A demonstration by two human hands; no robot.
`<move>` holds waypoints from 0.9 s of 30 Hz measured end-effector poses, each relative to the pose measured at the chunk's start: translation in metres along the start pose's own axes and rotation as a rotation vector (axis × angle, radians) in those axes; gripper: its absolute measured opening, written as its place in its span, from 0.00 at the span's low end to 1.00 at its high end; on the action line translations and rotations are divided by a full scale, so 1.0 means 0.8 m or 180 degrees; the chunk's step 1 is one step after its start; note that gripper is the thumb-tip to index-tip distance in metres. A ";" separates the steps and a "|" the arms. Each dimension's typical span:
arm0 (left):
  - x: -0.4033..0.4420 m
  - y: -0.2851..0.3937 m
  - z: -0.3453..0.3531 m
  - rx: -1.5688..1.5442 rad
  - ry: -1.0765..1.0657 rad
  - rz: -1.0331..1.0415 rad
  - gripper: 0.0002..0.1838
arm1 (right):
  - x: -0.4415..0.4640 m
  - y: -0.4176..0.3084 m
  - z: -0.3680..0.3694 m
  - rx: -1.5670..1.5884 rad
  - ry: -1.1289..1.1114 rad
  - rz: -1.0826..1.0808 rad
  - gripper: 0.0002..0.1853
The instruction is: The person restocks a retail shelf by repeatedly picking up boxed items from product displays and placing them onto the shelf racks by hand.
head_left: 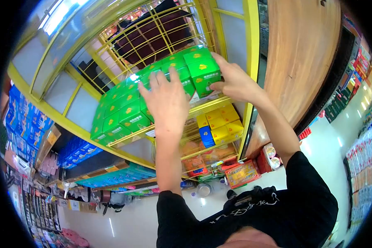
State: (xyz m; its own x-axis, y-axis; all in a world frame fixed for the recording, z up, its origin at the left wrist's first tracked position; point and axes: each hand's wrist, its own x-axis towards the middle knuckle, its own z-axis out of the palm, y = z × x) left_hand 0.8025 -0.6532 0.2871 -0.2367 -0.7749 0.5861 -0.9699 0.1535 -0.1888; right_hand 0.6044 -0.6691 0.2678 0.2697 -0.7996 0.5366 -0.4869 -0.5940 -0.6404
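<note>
Rows of green boxes (122, 108) with yellow logos fill the top shelf of a yellow wire rack (249, 37). My left hand (166, 97) lies over the middle of the rows, fingers spread, its fingertips at the box tops. At the right end, my right hand (237, 82) holds a green box (203, 77) by its side, with the thumb at the front face and the fingers reaching towards the back. This box stands upright beside the others. My left hand and wrist hide some of the front boxes.
One level down are yellow boxes (222, 120) and a blue box (206, 137). A wooden panel (299, 58) borders the rack on the right. Blue packages (22, 109) line shelves at the left. A red-and-yellow carton (242, 174) lies low by the rack, above the pale floor (132, 223).
</note>
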 end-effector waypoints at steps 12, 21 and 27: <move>-0.006 0.065 -0.007 0.1117 0.0054 -0.0661 0.46 | -0.022 0.015 0.018 -0.0910 0.0970 -0.0745 0.40; -0.156 0.355 -0.105 -0.0569 0.1133 0.0462 0.31 | -0.335 0.007 -0.177 -0.0549 0.0283 -0.1579 0.38; -0.228 0.622 -0.030 -0.3609 -0.0405 0.1890 0.27 | -0.539 0.078 -0.335 -0.0665 -0.0337 0.0261 0.42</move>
State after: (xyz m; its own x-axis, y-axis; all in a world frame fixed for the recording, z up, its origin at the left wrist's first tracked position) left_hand 0.3615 -0.4205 0.1049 -0.7005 -0.4517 0.5525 -0.2387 0.8779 0.4151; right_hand 0.2348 -0.3374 0.1435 0.3025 -0.8557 0.4198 -0.6691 -0.5044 -0.5459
